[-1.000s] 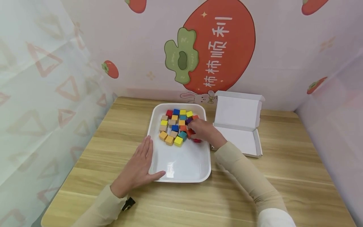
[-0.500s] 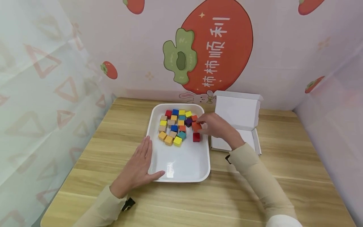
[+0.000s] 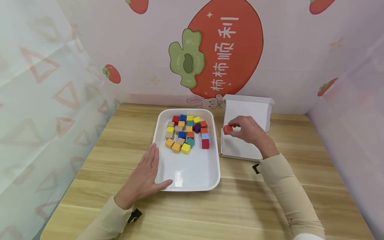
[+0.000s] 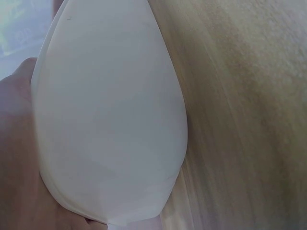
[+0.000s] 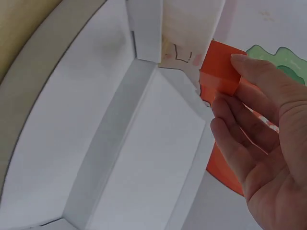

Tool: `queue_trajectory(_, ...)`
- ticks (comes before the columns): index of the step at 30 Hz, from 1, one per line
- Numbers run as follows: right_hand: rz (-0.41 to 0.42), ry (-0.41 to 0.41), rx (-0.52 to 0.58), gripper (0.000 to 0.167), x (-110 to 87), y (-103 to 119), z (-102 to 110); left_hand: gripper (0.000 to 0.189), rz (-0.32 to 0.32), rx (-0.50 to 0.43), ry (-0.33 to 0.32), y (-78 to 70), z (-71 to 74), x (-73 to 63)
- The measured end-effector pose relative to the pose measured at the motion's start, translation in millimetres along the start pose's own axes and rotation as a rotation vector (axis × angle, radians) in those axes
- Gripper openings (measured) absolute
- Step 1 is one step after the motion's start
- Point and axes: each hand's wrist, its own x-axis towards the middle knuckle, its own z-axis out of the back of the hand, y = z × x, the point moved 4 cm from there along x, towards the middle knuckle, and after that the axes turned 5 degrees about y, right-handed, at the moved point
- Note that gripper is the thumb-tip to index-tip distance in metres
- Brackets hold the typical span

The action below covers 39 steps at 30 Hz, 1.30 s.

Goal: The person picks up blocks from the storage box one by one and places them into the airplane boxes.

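Note:
My right hand pinches an orange-red cube between thumb and fingertips, above the left side of an open white box. The right wrist view shows the same cube at the fingertips, with the box's inner walls beside it. My left hand lies with straight fingers along the left rim of a white tray, its thumb over the near left corner. In the left wrist view the tray's outer wall hides most of that hand. Colored cubes fill the tray's far half.
On the tray's right side a red cube, a light blue cube and an orange-red one stand in a row. The box lid leans up against the printed backdrop. Beneath everything is a wood-grain table.
My right hand has lifted the orange-red cube out of the tray and carried it right, over the white box. A light blue cube is now uncovered. The left hand stays at the tray's rim.

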Motion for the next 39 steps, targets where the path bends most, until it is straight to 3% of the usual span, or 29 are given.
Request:
queue_trajectory(6, -0.072, 0.008, -0.008, 0.034, 6.5, -18.3, -13.5, 0.124, -0.007, 0.003, -0.006, 0.9, -0.1, -0.5)
queue_trajectory(16, -0.111, -0.013, -0.033, 0.032, 21.2, -33.7, -34.8, 0.124, -0.010, 0.002, -0.001, 1.3, -0.9, 1.0)
queue_trajectory(39, -0.061, -0.075, -0.102, 0.035, 23.7, -31.5, -51.4, 0.125, 0.005, 0.006, 0.014, -0.1, -0.1, -0.2)
